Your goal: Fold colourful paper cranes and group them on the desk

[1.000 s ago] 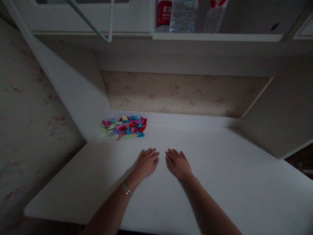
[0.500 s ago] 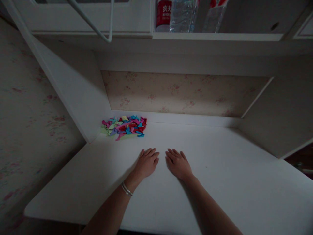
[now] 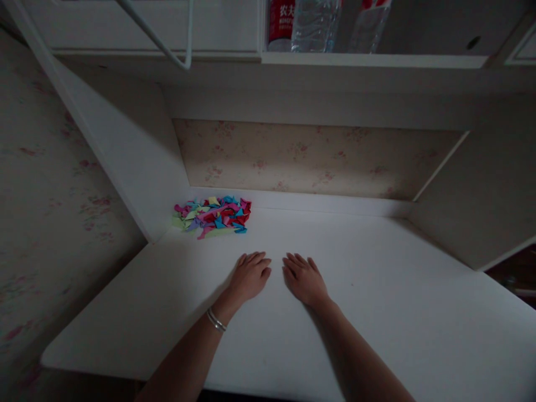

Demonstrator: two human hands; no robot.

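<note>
Nearest, a bracelet [image 3: 216,320] is worn at the left wrist, and both forearms are extended over the table [image 3: 389,312]. No change in the position of the left hand [image 3: 250,276] or the right hand [image 3: 305,279] on the table is detected over the last second; only the camera's view is shifted by a trace. Both hands are therefore judged to be at rest, with nothing being worked. The left hand is laid palm down and flat, its fingers extended and slightly parted, its thumb set a little off toward the right hand. The right hand is placed likewise, and a narrow gap is left between the two. Only the table is touched, and nothing is seen to be held by either hand. Beyond the left hand, well apart from its fingertips, the paper pile [image 3: 221,216] is located at the back left of the table, beside the side panel [image 3: 129,145]; whether the panel is touched by it cannot be told. Farther back, a wallpapered wall [image 3: 314,159] is seen, and above it bottles [image 3: 315,28] are kept on a shelf [image 3: 368,60].
</note>
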